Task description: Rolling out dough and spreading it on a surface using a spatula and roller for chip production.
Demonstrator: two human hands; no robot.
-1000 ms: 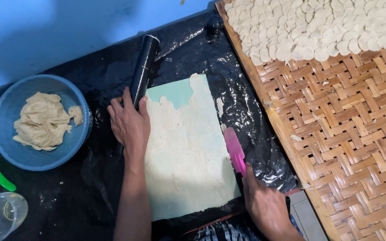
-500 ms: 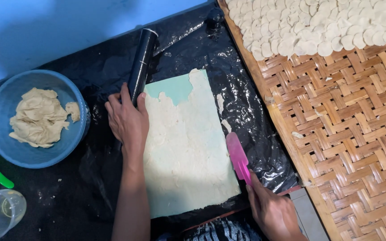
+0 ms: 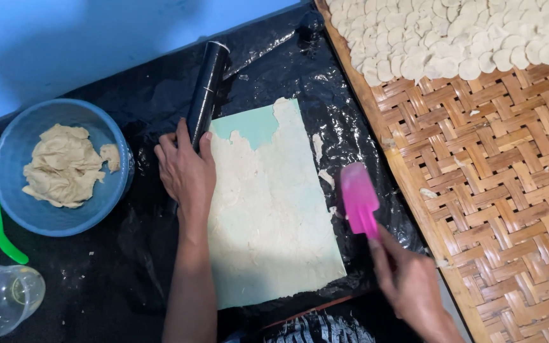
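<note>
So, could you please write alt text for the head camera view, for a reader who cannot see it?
A person's left hand rests on a black rolling pin beside a thin dough sheet on a pale green board, while the right hand holds a pink spatula at its right edge. A blue bowl of dough sits left, a woven tray of dough discs right.

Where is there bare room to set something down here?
Bare weave on the woven tray, below the dough discs. Bare black plastic between the blue bowl and left hand's forearm. Crowded: the dough sheet, with roller and pink spatula alongside.
</note>
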